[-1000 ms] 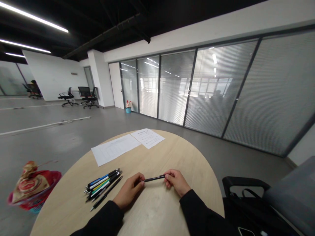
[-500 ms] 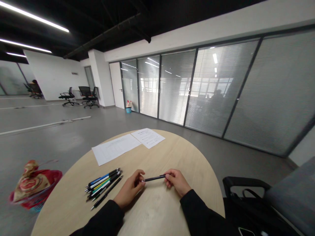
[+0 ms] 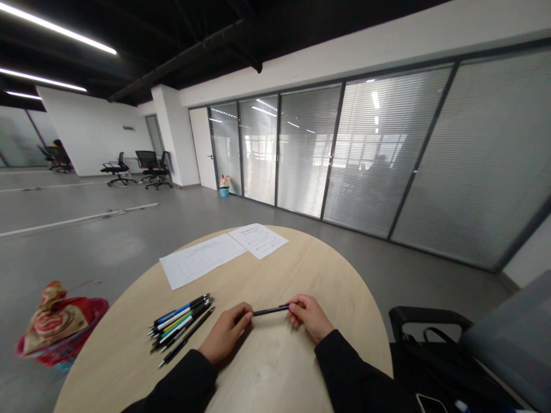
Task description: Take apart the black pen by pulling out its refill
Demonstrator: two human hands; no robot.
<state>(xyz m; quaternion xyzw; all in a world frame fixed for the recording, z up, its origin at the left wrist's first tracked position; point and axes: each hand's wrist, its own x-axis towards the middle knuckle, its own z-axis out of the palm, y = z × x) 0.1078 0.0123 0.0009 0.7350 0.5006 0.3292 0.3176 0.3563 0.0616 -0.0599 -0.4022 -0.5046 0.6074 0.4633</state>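
Note:
A thin black pen (image 3: 270, 311) lies level between my two hands, just above the round wooden table (image 3: 301, 269). My left hand (image 3: 226, 335) pinches its left end with fingers closed. My right hand (image 3: 309, 316) grips its right end, fingers curled round it. To the left of my left hand lies a bundle of several pens (image 3: 181, 323), black, blue, green and white, side by side on the table.
Two printed paper sheets (image 3: 224, 252) lie at the table's far side. A red patterned bag (image 3: 55, 330) sits on the floor at the left. A black chair with a dark bag (image 3: 430, 344) stands at the right. Office chairs (image 3: 138, 169) stand far back by glass partitions.
The pen's left end is back between my left fingers, after showing free of them half a second ago. Both hands stay in place.

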